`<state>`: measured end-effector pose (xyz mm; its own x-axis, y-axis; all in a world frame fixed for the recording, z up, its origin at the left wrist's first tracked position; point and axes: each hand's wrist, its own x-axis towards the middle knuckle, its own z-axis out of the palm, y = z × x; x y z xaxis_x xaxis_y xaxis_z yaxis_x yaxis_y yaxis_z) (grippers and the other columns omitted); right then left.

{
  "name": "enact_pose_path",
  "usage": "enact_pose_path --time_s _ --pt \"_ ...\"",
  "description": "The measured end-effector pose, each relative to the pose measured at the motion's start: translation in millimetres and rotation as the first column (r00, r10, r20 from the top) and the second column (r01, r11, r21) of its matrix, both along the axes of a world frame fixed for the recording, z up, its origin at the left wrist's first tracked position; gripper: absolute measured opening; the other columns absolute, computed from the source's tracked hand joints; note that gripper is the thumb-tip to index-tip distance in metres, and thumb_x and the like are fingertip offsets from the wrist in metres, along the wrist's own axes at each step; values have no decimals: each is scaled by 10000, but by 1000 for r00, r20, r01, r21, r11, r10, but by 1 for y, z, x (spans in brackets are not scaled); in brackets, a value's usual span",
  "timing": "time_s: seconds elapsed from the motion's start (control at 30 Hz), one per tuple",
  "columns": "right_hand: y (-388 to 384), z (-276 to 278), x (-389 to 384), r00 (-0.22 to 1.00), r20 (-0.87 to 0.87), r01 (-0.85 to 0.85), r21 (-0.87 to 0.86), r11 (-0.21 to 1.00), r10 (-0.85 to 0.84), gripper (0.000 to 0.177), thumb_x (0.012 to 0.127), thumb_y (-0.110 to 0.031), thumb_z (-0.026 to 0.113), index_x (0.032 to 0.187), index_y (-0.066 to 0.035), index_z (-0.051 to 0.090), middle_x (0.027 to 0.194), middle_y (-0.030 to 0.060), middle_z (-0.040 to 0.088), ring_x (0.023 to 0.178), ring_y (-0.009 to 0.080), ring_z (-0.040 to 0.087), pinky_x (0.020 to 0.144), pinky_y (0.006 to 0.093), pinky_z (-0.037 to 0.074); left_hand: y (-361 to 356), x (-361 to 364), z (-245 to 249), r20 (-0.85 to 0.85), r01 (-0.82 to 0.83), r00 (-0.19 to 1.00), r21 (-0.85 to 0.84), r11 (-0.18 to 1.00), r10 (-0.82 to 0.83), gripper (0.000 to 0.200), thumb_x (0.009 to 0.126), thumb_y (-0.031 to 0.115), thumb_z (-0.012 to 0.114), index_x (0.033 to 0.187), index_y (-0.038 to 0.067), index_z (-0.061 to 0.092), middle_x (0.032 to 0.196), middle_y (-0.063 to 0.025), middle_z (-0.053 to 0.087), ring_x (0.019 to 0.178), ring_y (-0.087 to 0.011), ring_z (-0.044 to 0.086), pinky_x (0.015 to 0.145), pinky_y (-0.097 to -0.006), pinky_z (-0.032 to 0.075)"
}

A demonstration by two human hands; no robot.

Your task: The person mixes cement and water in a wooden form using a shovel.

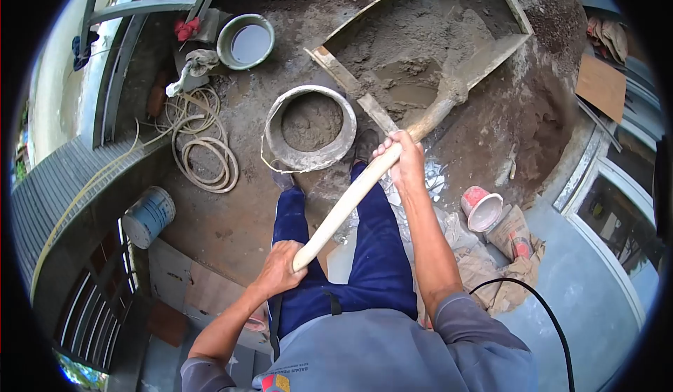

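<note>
your right hand [401,159] clenches the wooden handle [350,199] up front, and your left hand [279,271] grips its near end. beyond the right hand, the blade [454,92] sits in the wet mortar [413,63] inside the trough [501,47], which looks like mid-stroke mixing. drawing it back calls for both grips firm, clear of the pan [308,159] to the left.

Shovel [350,196] with its blade mostly buried in wet mortar [413,42], mixing trough [506,45] far end cut off by the top edge, cement bag [517,241] print too small to read, black cable [554,322] leaving at the bottom edge, shirt badge [275,382] cropped there.
</note>
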<state>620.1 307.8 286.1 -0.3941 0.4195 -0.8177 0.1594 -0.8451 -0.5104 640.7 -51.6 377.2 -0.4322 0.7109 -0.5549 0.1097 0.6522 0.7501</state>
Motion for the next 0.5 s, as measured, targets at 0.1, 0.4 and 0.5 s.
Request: enact_pose_path --time_s 0.1,0.4,0.5 --pt "119 -16 -16 998 42 29 161 986 -36 125 865 -90 647 861 -9 551 695 74 536 545 206 549 528 389 520 121 -15 -33 299 -33 954 -11 999 35 304 789 204 690 1016 44 566 798 -232 663 803 -459 671 713 -518 521" --pt "409 -195 -72 974 221 -111 322 940 39 180 869 -97 651 958 55 619 734 69 538 558 179 537 505 359 517 412 -59 -141 273 -173 947 -5 985 168 300 808 174 671 1010 -40 614 805 -252 678 755 -386 704 689 -438 533" --pt "382 -253 -62 953 281 -176 191 966 118 156 853 -82 655 909 44 580 722 86 551 561 201 570 483 387 523 409 -49 -149 312 -213 921 -99 972 234 303 804 171 660 1012 -44 613 822 -256 685 767 -396 705 705 -437 537"
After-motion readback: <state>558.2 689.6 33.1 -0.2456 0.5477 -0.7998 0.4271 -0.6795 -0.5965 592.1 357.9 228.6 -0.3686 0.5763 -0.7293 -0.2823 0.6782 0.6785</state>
